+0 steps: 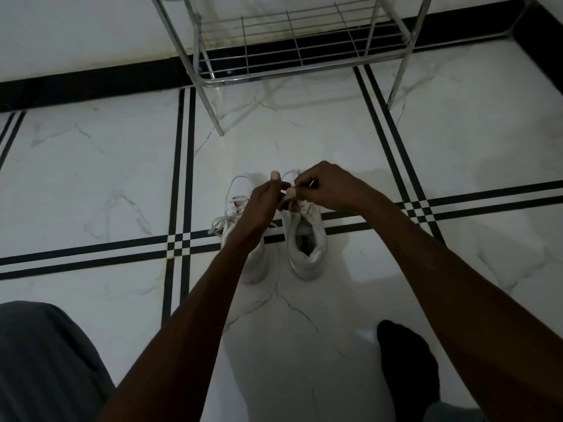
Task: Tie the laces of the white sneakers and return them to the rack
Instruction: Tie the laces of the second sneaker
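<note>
Two white sneakers stand side by side on the floor, toes pointing away from me. My left hand (264, 202) and my right hand (327, 187) meet above the right sneaker (306, 242), both pinching its laces near the top of the tongue. The left sneaker (257, 263) is partly hidden under my left forearm. Its loose laces (221, 222) spill out to the left onto the floor. The metal wire rack (292, 50) stands against the wall beyond the shoes.
White marble floor tiles with black stripe lines (179, 178) surround the shoes. A black skirting (91, 83) runs along the wall. My grey-trousered knee (45, 360) is at bottom left. My black-socked foot (405, 360) is at bottom right.
</note>
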Available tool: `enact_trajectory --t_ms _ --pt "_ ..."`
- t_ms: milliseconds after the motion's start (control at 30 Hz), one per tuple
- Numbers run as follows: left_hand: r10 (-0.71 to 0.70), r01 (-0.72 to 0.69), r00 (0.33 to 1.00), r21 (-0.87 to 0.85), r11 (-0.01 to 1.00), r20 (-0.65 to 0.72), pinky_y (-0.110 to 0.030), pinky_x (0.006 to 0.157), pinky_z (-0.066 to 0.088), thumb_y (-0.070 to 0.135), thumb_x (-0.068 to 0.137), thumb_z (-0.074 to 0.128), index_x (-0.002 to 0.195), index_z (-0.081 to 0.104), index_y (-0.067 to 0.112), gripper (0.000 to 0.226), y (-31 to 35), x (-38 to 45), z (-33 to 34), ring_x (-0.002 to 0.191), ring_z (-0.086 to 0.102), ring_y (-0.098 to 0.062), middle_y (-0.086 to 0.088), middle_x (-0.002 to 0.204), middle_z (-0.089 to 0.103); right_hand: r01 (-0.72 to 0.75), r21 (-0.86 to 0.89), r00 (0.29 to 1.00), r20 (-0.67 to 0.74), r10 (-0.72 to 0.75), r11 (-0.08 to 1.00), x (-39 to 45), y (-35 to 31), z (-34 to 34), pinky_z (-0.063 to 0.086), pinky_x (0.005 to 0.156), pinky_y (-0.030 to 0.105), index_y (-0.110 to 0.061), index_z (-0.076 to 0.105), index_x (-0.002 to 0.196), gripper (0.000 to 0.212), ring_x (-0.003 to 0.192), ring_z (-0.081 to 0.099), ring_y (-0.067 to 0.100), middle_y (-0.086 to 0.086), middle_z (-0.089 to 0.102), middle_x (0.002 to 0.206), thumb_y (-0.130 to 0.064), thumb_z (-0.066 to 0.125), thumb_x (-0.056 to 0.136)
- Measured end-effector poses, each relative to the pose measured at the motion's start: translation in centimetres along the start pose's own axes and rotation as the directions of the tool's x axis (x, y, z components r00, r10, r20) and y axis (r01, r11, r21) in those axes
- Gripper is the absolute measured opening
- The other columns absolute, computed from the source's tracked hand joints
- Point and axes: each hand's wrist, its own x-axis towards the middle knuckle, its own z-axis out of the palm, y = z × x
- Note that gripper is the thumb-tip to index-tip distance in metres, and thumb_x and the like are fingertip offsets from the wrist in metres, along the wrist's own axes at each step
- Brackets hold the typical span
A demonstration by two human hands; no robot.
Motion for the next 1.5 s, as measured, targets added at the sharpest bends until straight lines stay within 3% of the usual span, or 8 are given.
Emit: enact_trajectory --t_ms 300,633,733,833,967,1067,1333,1500 --pt "-0.051 0.051 0.991 0.001 0.999 -0.122 -0.017 0.062 0.053 0.037 0.108 0.041 0.121 0.063 0.010 0.037 -1.0 0.4 1.3 0.091 0.072 -0.003 -0.003 0.103 0.077 0.013 -0.005 0.876 -0.482 -0.014 1.000 0.2 2.3 1.2 0.062 0.069 0.029 -0.013 0.080 0.085 0.008 0.068 0.072 0.009 0.003 0.078 0.083 -0.014 0.081 0.076" --pt "0.201 -0.069 0.967 0.601 0.796 -0.155 -0.034 0.092 0.029 0.051 0.095 0.052 0.099 0.074 0.023 0.036 -2.6 1.8 -0.3 0.117 0.052 -0.027 -0.004 0.108 0.069 -0.010 0.769 0.941 -0.208 0.266 0.639 -0.7 1.8 1.3 0.061 0.072 0.030 0.006 0.072 0.102 0.028 0.091 0.075 0.031 0.021 0.076 0.097 -0.010 0.079 0.081" --pt "0.011 0.009 0.978 0.096 0.995 -0.207 -0.040 0.102 0.044 0.047 0.101 0.047 0.081 0.070 0.020 0.041 -0.6 0.5 -1.3 0.108 0.063 -0.023 -0.002 0.097 0.073 -0.123 0.806 0.938 -0.096 0.333 0.579 -0.7 1.8 1.1 0.060 0.084 0.034 -0.001 0.072 0.104 0.024 0.098 0.073 0.025 0.015 0.076 0.107 -0.022 0.068 0.092" --pt "-0.124 0.057 0.990 -0.625 0.778 -0.065 -0.039 0.107 0.047 0.031 0.108 0.040 0.072 0.057 0.012 0.044 1.0 -0.2 -1.7 0.112 0.069 -0.029 -0.013 0.095 0.077 -0.155 0.909 0.951 0.031 0.309 0.386 -0.6 1.7 1.2 0.057 0.089 0.035 -0.011 0.066 0.097 0.017 0.104 0.070 0.021 0.010 0.073 0.118 -0.022 0.053 0.100" --pt "-0.163 0.058 0.986 -0.853 0.519 -0.033 -0.037 0.078 0.059 0.027 0.108 0.035 0.067 0.040 0.016 0.043 0.8 0.2 -1.8 0.059 0.060 -0.018 0.000 0.054 0.053 -0.102 0.994 0.951 0.088 0.297 0.031 -0.4 2.3 1.7 0.057 0.077 0.029 -0.016 0.058 0.086 0.021 0.092 0.072 0.019 0.002 0.073 0.093 -0.016 0.046 0.103" --pt "-0.361 0.041 0.897 -0.764 0.644 -0.256 -0.025 0.050 0.045 0.028 0.107 0.039 0.069 0.043 0.018 0.040 -1.2 0.4 -4.1 0.045 0.037 -0.011 0.004 0.052 0.043 -0.074 0.995 0.858 0.101 0.504 -0.072 -1.2 5.6 1.4 0.048 0.059 0.023 -0.017 0.054 0.070 0.033 0.063 0.054 0.015 -0.001 0.052 0.062 -0.003 0.042 0.098" --pt "-0.120 0.065 0.870 -0.130 0.989 -0.478 -0.028 0.058 0.048 0.037 0.109 0.032 0.076 0.051 0.010 0.046 -3.7 0.4 -5.6 0.057 0.056 -0.015 -0.005 0.065 0.056 -0.147 0.973 0.687 -0.030 0.726 0.179 -1.8 9.4 2.1 0.048 0.050 0.018 -0.006 0.061 0.081 0.024 0.061 0.057 0.016 0.006 0.058 0.066 0.003 0.046 0.097" --pt "-0.038 0.157 0.883 0.218 0.963 -0.467 -0.033 0.105 0.045 0.051 0.104 0.040 0.145 0.040 0.002 0.064 -3.1 0.5 -5.2 0.122 0.058 -0.022 -0.018 0.143 0.053 -0.405 0.736 0.700 -0.133 0.702 0.543 -1.9 10.3 1.3 0.059 0.083 0.037 0.002 0.063 0.110 0.034 0.088 0.070 0.027 0.017 0.069 0.101 -0.021 0.073 0.088"
